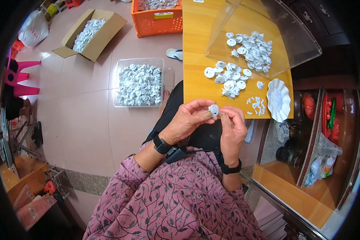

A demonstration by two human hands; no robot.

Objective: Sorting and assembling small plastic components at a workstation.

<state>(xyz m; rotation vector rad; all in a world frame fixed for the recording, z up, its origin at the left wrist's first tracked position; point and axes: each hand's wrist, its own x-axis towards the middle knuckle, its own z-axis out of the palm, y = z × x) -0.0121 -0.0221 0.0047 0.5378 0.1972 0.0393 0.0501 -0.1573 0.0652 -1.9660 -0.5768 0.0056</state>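
My left hand (188,120) pinches a white round plastic part (214,110) between thumb and fingers, its flat face with a small dark slot turned up. Against the part's right side, my right hand (233,128) has thumb and fingertips pressed together; what they grip is too small to make out. Both hands are just off the table's near edge, above my lap. On the yellow table (196,48) lie a nearer pile of similar white round parts (230,80) and some small white pins (257,106). A scalloped white dish (279,100) at the right holds more small pale pieces.
A clear plastic bin (264,36) lies tipped on the table, white parts spilling out. On the floor at left are a full clear tub (139,105), a cardboard box (112,36) of parts and an orange crate (158,26). Open shelving (296,188) stands at right.
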